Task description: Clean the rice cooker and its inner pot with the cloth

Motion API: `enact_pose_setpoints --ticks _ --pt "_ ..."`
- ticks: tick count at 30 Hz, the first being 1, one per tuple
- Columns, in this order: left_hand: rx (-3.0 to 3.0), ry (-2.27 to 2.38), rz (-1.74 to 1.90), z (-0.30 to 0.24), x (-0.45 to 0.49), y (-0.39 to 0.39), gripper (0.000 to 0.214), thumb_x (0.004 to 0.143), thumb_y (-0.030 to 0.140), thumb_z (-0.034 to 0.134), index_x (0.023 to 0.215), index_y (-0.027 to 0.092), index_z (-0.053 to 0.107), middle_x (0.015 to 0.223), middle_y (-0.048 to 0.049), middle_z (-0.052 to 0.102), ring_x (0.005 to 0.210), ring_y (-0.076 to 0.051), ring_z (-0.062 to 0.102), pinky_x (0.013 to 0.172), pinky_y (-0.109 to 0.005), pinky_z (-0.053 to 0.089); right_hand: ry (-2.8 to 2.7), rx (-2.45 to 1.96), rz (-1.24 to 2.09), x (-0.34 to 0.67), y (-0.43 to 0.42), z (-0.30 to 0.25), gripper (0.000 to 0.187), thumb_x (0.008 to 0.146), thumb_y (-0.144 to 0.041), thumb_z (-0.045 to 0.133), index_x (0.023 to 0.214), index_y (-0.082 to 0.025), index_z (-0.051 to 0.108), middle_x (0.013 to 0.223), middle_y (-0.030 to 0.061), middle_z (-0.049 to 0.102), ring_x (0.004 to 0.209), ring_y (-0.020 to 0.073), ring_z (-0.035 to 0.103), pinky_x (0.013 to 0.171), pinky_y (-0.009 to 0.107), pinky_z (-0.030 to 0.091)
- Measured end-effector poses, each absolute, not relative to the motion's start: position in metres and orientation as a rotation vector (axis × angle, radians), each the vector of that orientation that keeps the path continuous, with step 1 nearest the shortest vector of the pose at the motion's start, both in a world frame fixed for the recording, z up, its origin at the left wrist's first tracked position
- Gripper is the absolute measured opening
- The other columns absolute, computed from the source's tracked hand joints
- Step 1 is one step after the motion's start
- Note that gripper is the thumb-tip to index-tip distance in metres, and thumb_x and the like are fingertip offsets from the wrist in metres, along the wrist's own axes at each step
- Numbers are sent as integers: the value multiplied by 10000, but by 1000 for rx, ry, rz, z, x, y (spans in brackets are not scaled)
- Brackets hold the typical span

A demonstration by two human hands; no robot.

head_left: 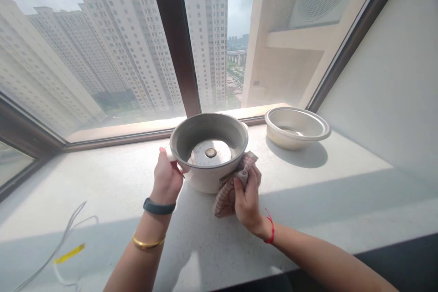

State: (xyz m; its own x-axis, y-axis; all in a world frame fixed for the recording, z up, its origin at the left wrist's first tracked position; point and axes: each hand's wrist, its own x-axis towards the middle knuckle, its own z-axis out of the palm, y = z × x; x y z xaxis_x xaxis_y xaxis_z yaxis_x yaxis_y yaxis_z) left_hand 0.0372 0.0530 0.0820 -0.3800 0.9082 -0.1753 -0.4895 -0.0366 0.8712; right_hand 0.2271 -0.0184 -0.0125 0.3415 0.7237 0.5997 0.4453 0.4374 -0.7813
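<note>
Electric cooker pot standing on the pale surface by the window, left hand clamped on its side handle, right hand pressing a soft, limp cloth to its wall (rigid, smooth, probably light: best gripped by the handles).

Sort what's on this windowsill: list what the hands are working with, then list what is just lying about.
In hand:
- round white cooker pot with grey inside, left hand gripping its side handle
- reddish patterned cloth, pressed to the pot's outer wall by the right hand

Lying about:
- shallow round metal bowl, apart to the right
- white cord with yellow tag, on the left
</note>
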Motion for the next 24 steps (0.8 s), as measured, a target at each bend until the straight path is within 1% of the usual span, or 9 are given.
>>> enact_pose_setpoints --ticks 3,5,7,10,12,15,20,22,24 --pt "637 1215 1706 78 30 46 397 937 562 535 1138 225 598 1189 -98 649 1094 -235 626 837 -349 532 -1187 -1196 355 243 -11 -4 431 985 -361 473 1390 -213 457 1386 139 488 1320 263 445 1137 540 325" --pt "908 1279 1877 75 18 49 551 892 655 552 1301 287 540 1498 -75 469 1417 -245 395 1084 -393 402 -1085 -1228 408 254 -8 0 436 972 -411 487 1352 -196 481 1341 137 524 1279 264 480 1127 529 329" --pt "1483 1260 1986 73 1 57 696 813 725 600 1353 289 538 1564 -78 406 1500 -273 268 1199 -434 242 -982 -1253 440 264 -8 2 448 947 -468 513 1290 -180 514 1278 134 561 1228 272 514 1103 525 345" --pt "2344 1026 1614 75 -30 73 723 611 662 811 1202 266 680 1364 -121 618 1399 -378 439 1215 -524 178 -858 -1286 500 271 -16 -2 456 910 -521 549 1196 -168 560 1173 118 612 1126 274 567 1051 513 383" --pt "2522 931 1332 80 -45 85 665 509 541 900 1092 267 731 1215 -117 702 1304 -395 543 1204 -535 204 -789 -1300 544 273 -24 -8 455 893 -531 572 1167 -169 578 1135 109 635 1084 270 588 1035 500 394" --pt "2517 968 1205 90 -54 104 619 427 488 929 964 234 756 1074 -138 737 1226 -393 605 1195 -533 236 -701 -1271 609 270 -36 -17 460 886 -522 588 1195 -182 585 1145 106 656 1094 269 608 1030 480 412" --pt "2668 931 993 96 -43 121 444 490 639 829 641 261 651 786 -96 714 891 -314 698 1064 -507 426 -605 -1232 686 262 -53 -25 446 887 -509 597 1205 -196 599 1143 101 676 1099 269 629 1008 461 439" --pt "2768 880 916 99 -32 116 414 514 621 831 635 266 656 697 -84 682 730 -281 664 923 -485 505 -586 -1250 687 260 -58 -24 429 890 -515 597 1178 -197 602 1128 96 673 1074 263 628 1002 463 433" --pt "2863 796 769 106 -20 104 391 527 562 863 742 264 727 663 -82 670 640 -256 620 783 -444 525 -588 -1283 650 260 -63 -22 413 890 -520 593 1147 -197 598 1103 91 669 1052 259 621 980 452 436"
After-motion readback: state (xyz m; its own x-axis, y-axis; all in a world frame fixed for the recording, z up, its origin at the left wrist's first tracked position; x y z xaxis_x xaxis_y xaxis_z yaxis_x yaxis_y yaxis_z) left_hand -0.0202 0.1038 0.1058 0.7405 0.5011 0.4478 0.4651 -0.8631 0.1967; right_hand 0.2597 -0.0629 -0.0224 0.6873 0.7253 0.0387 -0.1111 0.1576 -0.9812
